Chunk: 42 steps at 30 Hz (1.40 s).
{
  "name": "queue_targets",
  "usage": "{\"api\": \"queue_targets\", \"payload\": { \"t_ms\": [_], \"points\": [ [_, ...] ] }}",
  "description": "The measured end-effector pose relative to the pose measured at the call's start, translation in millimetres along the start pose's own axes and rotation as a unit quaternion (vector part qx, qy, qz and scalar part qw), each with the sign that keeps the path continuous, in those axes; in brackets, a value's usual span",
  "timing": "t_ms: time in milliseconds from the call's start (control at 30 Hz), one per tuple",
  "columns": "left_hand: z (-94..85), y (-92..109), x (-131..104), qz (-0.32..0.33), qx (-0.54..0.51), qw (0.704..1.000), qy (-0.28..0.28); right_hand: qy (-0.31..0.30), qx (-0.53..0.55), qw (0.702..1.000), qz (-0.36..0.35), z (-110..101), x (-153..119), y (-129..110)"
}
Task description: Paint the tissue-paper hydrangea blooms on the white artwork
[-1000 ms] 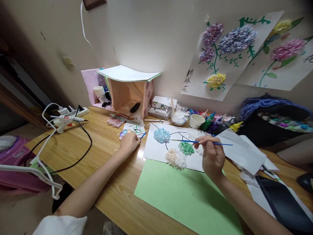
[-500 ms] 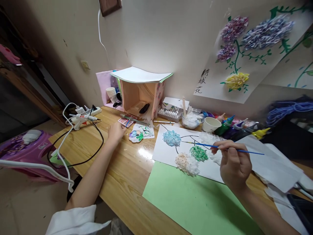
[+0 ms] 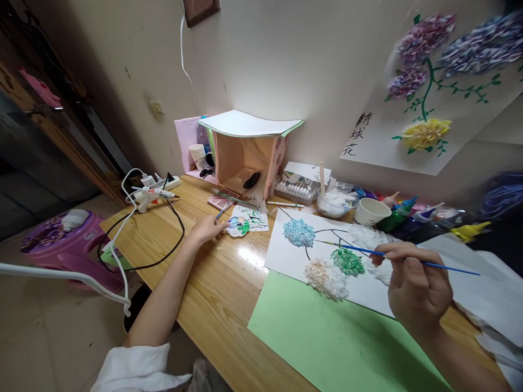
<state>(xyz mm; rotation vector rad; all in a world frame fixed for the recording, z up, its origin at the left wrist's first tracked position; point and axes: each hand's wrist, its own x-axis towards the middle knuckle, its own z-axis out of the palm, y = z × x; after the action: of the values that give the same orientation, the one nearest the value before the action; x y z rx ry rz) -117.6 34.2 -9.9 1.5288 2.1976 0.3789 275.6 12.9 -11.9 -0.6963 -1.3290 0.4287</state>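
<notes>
A long blue paintbrush (image 3: 439,265) is pinched in my right hand (image 3: 419,283), its tip over the white sheet (image 3: 286,256) near the light blue flower (image 3: 299,232). Green (image 3: 348,262) and pale peach-and-white (image 3: 326,279) flowers of paper bits also lie on that sheet, with black stem lines between them. My left hand (image 3: 208,230) rests on the table with its fingertips at the left edge of the small paint palette (image 3: 238,226); whether they grip it is hard to tell. A second small blue brush (image 3: 222,212) lies just beyond those fingers.
Green paper (image 3: 302,326) lies under the sheet. Behind stand a bowl of white scraps (image 3: 334,203), a paper cup (image 3: 371,212) and paint bottles (image 3: 402,213). A glue gun (image 3: 149,197) with cables is at the left, and an open box (image 3: 245,158) stands against the wall.
The view has turned slightly left, shifting everything rightward. My left hand has moved from beside the small blue brush to the palette's edge. My right hand still holds the paintbrush.
</notes>
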Motion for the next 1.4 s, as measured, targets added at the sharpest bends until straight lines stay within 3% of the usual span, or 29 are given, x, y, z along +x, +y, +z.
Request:
{"api": "queue_targets", "payload": {
  "t_ms": [267,433,533,633,800,933,1133,1300,1400],
  "points": [
    [19.7,-4,7,0.02,-0.105,0.992,-0.06,-0.003,0.0,1.0,-0.025,-1,5,1],
    [16.7,1,6,0.055,-0.158,0.985,-0.053,-0.008,0.003,0.999,-0.037,-4,5,-2],
    [14.4,21,0,0.111,-0.174,0.978,-0.02,-0.059,-0.017,0.997,-0.037,-12,3,2],
    [22.3,56,-12,0.174,-0.188,0.966,-0.023,-0.102,-0.042,0.993,-0.052,-21,1,3],
    [60.6,108,-37,0.223,-0.249,0.937,-0.101,-0.106,-0.046,0.992,-0.059,-27,6,-6],
    [91.0,115,-45,0.241,-0.275,0.924,-0.11,-0.174,-0.072,0.981,-0.051,-25,11,-11],
    [105.9,104,-46,0.169,-0.337,0.914,-0.149,-0.231,-0.098,0.967,-0.033,-21,10,-3],
    [100.6,104,-44,0.059,-0.413,0.891,-0.178,-0.247,-0.108,0.963,-0.014,-19,5,2],
    [94.2,103,-40,0.028,-0.422,0.889,-0.176,-0.238,-0.092,0.967,-0.007,-19,3,3]
  ]
}}
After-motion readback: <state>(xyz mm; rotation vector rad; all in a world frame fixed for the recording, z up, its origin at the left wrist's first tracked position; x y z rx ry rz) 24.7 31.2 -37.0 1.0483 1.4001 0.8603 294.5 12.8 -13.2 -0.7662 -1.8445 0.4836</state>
